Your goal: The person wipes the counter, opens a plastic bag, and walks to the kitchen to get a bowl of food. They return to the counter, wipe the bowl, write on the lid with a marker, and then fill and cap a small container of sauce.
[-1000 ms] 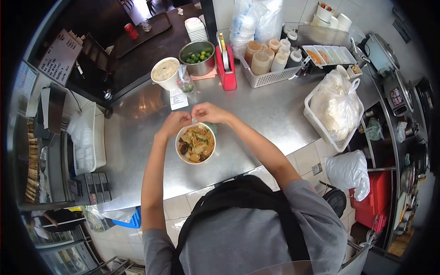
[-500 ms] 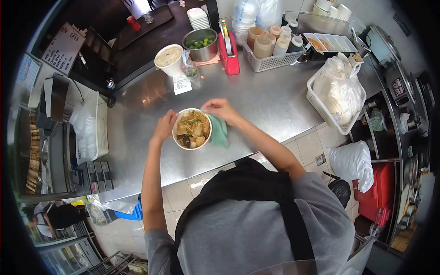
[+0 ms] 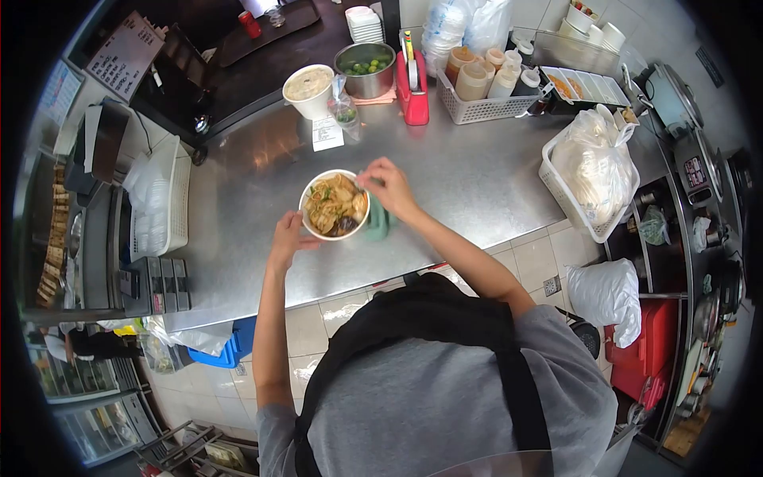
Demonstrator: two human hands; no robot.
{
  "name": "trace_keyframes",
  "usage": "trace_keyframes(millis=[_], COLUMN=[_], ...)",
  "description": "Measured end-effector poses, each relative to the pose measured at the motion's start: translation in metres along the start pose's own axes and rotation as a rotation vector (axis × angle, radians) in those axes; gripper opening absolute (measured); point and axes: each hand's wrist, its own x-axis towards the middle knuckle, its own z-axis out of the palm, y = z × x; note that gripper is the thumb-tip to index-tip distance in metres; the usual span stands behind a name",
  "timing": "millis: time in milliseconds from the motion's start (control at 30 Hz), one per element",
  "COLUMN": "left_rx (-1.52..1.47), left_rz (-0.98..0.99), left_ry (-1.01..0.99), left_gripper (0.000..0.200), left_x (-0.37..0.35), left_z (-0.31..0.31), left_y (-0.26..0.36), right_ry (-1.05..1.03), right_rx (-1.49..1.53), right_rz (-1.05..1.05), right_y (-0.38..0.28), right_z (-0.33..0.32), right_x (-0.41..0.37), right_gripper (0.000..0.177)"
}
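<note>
A round white paper bowl filled with noodles, vegetables and dark pieces (image 3: 335,205) sits on the brushed steel counter (image 3: 461,179), near its front edge. The left hand (image 3: 291,240) is partly open, fingers and thumb spread, touching the bowl's lower left side. The right hand (image 3: 387,186) has its fingers bent close together at the bowl's upper right rim; whether they pinch anything cannot be told. A soft green cloth (image 3: 377,224) lies just beside the bowl, below that hand. Beyond, a white tub with pale contents (image 3: 308,84) stands next to a clear plastic bag (image 3: 345,115) and a printed white slip (image 3: 327,133), with a red tape dispenser (image 3: 412,99) farther right.
</note>
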Motion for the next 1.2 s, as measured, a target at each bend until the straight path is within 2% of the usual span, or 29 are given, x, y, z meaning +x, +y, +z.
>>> trace_keyframes(millis=[133,267,400,467,533,733,800,900,967,1000,1033,1133,1200], left_rx=[-0.168,-0.054,0.101,-0.016,-0.127,-0.56,-0.498,-0.364,-0.284,-0.141,-0.122,-0.184,-0.222], left_rz=[0.086,-0.152,0.026,0.028,0.046,0.022,-0.03,-0.076,-0.088,-0.06,0.016,0.179,0.271], left_ry=[0.088,-0.062,0.066,0.074,0.098,0.203,0.229,0.23,0.206,0.184,0.253,0.414,0.45], left_gripper=[0.031,0.033,0.029,0.024,0.02,0.015,0.017,0.018,0.017,0.016,0.016,0.017,0.019], left_x=[0.001,-0.036,-0.016,-0.007,0.001,-0.016,-0.022,-0.024,-0.025,-0.022,-0.015,0.0,0.019], left_z=[0.011,0.006,-0.002,0.0,0.001,0.043,0.061,0.057,0.033,0.013,-0.005,-0.026,-0.035], left_y=[-0.03,-0.003,0.004,-0.002,-0.008,-0.025,-0.032,-0.037,-0.035,-0.036,-0.04,-0.039,-0.037], right_ry=[0.067,-0.036,-0.119,-0.144,-0.069,-0.001,-0.023,-0.077,-0.092,-0.111,-0.128,-0.04,-0.27], right_rx=[-0.039,0.008,-0.044,0.012,-0.012,-0.04,-0.029,0.324,0.19,0.103,0.016,-0.595,-0.819], right_rz=[-0.078,-0.088,-0.107,-0.128,-0.119,0.013,0.004,0.189,0.179,0.187,0.196,-0.063,-0.096], right_y=[-0.004,-0.017,-0.002,0.0,-0.001,-0.025,-0.033,-0.027,-0.015,-0.009,-0.006,-0.003,0.009], right_z=[0.006,-0.011,0.007,0.021,0.023,0.018,0.027,0.025,-0.001,-0.019,-0.029,-0.037,-0.029], right_x=[-0.022,-0.044,0.016,0.04,0.039,-0.032,-0.049,-0.049,-0.039,-0.032,-0.026,-0.019,-0.021], right_gripper=[0.009,0.01,0.009,0.009,0.009,0.011,0.014,0.013,0.016,0.017,0.018,0.019,0.019])
